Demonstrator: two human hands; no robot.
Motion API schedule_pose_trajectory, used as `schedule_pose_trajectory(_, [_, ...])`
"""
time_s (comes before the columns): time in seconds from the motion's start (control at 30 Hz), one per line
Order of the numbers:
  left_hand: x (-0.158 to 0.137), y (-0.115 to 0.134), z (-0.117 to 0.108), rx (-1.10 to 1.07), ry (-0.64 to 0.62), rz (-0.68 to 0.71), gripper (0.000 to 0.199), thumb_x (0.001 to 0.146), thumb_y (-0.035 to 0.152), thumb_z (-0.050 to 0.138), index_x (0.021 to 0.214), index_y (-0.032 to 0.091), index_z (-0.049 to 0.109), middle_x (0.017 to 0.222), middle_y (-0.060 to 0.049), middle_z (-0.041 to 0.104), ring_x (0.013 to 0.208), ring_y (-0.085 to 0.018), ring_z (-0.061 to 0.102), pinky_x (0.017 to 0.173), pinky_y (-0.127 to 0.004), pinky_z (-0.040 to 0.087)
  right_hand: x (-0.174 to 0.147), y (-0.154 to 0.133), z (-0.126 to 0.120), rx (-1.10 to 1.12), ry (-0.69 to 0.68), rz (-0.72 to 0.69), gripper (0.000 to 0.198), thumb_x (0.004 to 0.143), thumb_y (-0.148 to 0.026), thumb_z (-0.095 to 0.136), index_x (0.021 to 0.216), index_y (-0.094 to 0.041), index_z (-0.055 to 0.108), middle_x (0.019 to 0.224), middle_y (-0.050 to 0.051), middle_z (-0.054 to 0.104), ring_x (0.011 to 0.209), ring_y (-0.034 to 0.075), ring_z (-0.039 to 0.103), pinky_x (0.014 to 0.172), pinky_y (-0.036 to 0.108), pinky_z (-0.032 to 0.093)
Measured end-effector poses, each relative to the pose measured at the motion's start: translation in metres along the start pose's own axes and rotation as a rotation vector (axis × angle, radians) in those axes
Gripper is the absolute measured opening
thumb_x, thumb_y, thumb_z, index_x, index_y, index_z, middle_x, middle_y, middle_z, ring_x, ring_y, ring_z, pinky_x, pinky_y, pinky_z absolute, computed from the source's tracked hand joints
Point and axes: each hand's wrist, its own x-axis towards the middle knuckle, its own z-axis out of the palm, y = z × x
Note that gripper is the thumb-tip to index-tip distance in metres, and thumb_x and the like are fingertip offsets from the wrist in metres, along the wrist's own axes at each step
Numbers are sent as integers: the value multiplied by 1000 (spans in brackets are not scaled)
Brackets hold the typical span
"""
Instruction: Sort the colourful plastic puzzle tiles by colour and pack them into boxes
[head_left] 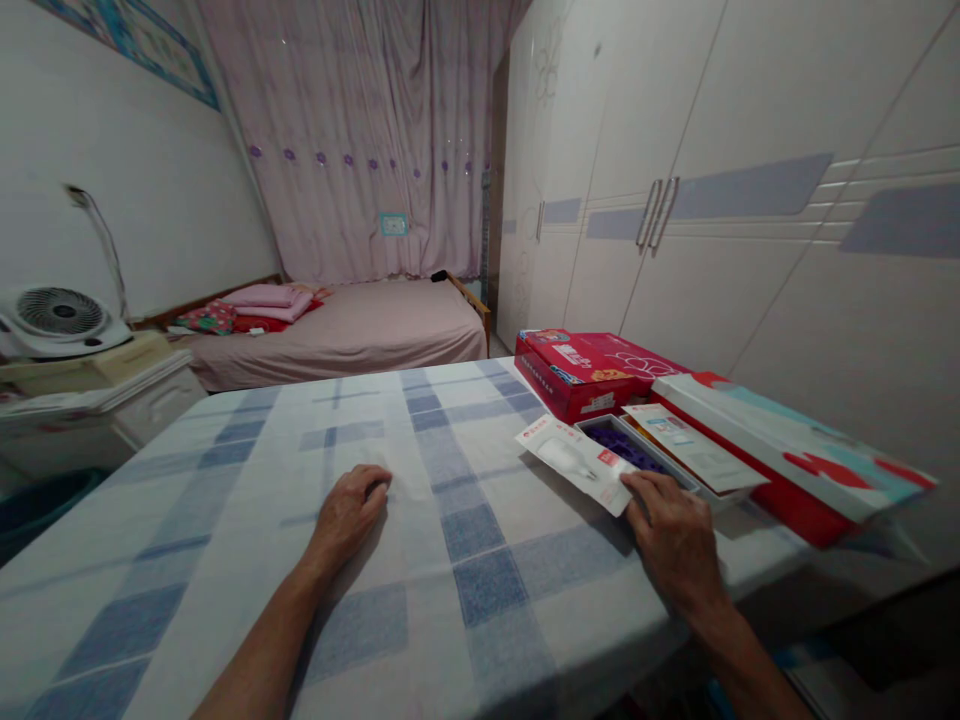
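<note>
My right hand (675, 535) pinches the near corner of a white light bulb box (577, 462), which has a bulb picture and red print. The box is tilted over the table and partly covers an open tray-like box (626, 445) with a dark purple thing inside. A white printed card or box lid (694, 450) lies across that tray's right side. My left hand (351, 515) rests on the tablecloth (487, 580), its fingers curled closed, with nothing visible in them. It is well apart from the boxes.
A red carton (592, 370) stands at the table's far right corner. A long white and red box (787, 450) lies along the right edge. Beyond the table are a bed (375, 320), a wardrobe (712, 120) and, at left, a fan (64, 318) on a cabinet.
</note>
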Motion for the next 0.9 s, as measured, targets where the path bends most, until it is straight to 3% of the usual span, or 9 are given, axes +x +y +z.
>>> schedule_pose_trajectory(0.23, [-2,1,1,7,24,18,28,78,26,41,89,19,66,98,-6,67,95,-21,59,93,-37,45,-2,-19,9,249,93,-57,18,88,-20,43,101,-19,56,98,8,60,91,22,60,77,37,50])
schedule_pose_trajectory(0.5, [-8,19,8,79,55,65,26,82,23,41,89,16,66,100,-10,65,97,-23,57,92,-37,44,2,-106,1,609,-12,-165,23,88,-12,40,101,-21,57,99,7,61,90,17,62,77,29,52])
schedule_pose_trajectory(0.57, [-12,29,9,111,57,82,25,84,23,42,89,16,66,101,-10,65,96,-23,56,90,-36,45,6,-117,-4,678,-6,-131,22,89,-15,40,100,-21,58,98,6,62,90,17,62,78,30,51])
schedule_pose_trajectory(0.67, [-17,43,11,143,40,96,24,85,22,42,91,18,65,98,-9,64,95,-22,57,87,-35,46,15,-109,-11,739,69,129,17,89,-29,47,95,-21,61,95,6,64,90,20,60,81,34,48])
schedule_pose_trajectory(0.83, [-22,69,19,-22,-117,95,23,83,20,45,92,19,66,93,-6,63,85,-17,60,82,-29,46,26,-67,5,1056,88,874,25,74,-43,59,80,-18,58,68,-1,58,65,16,56,65,31,48])
schedule_pose_trajectory(0.9, [-22,84,26,-129,-211,69,23,79,20,47,92,18,66,89,-5,63,80,-16,59,77,-28,46,27,-59,14,1252,97,1068,26,66,-42,64,77,-19,55,66,-3,57,62,14,55,60,28,48])
